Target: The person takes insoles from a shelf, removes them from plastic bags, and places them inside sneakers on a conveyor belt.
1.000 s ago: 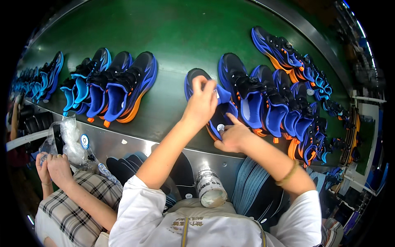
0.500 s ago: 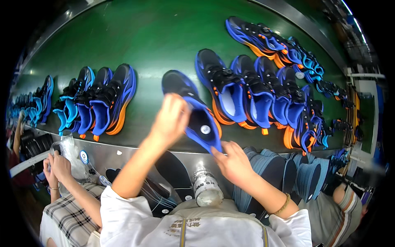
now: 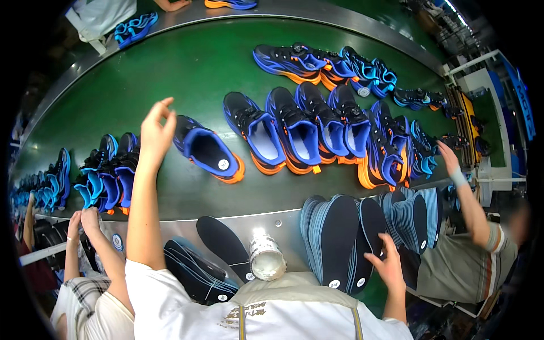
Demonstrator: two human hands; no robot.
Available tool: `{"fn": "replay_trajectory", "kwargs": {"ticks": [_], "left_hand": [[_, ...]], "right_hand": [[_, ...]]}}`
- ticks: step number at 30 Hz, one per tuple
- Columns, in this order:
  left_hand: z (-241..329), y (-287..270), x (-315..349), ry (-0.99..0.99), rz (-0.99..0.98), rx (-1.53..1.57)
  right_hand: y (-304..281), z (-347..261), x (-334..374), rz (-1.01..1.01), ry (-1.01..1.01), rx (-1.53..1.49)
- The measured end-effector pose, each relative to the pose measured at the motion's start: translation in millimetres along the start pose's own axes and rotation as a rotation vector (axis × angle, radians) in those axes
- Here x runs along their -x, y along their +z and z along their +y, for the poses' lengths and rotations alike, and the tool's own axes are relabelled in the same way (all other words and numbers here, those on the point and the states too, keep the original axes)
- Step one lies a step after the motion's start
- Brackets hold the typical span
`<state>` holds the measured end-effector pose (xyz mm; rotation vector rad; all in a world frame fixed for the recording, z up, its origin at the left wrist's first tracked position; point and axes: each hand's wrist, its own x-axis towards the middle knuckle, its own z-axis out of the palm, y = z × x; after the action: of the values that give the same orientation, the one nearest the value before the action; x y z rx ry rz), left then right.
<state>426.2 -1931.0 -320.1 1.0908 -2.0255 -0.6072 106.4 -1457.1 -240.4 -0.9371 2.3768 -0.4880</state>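
A blue and black sneaker (image 3: 235,175) with an orange heel lies on the green belt, a dark insole (image 3: 208,152) with a round white sticker inside it. My left hand (image 3: 157,129) is raised just left of that sneaker, fingers apart and nothing in them. At the lower right, my right hand (image 3: 391,265) is open, its fingertips beside the edge of a stack of black-topped insoles (image 3: 368,232). Whether they touch it I cannot tell. A taller stack of insoles (image 3: 334,241) stands to its left.
Rows of sneakers (image 3: 292,133) stand on the belt (image 3: 187,68), right and left. By the metal edge are a tape-wrapped jar (image 3: 266,260), a single insole (image 3: 224,241) and a tied insole bundle (image 3: 195,272). Co-workers' arms reach in at left (image 3: 107,249) and right (image 3: 467,198).
Both hands have let go of the sneaker, which now rests on the belt. My left hand has moved left and away; my right hand has come back to the insoles. The view has shifted.
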Motion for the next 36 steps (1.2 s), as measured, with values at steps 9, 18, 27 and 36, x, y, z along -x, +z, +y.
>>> {"fn": "replay_trajectory", "kwargs": {"ticks": [9,18,27,36], "left_hand": [[70.2,114.8,43.2,-0.044,-0.113,0.045],[57.6,130.4,38.6,-0.330,-0.208,0.160],[67.5,120.9,56.9,-0.472,-0.322,0.347],[66.6,111.5,56.6,-0.553,-0.350,0.369]], "right_hand": [[-50.8,-47.4,-54.4,0.212,-0.140,-0.183],[74.2,-217.2,-204.4,-0.692,-0.203,-0.029],[191.8,-197.6,-189.9,-0.270,-0.737,0.623],[150.0,-214.1,-163.3,-0.425,-0.470,0.718]]}}
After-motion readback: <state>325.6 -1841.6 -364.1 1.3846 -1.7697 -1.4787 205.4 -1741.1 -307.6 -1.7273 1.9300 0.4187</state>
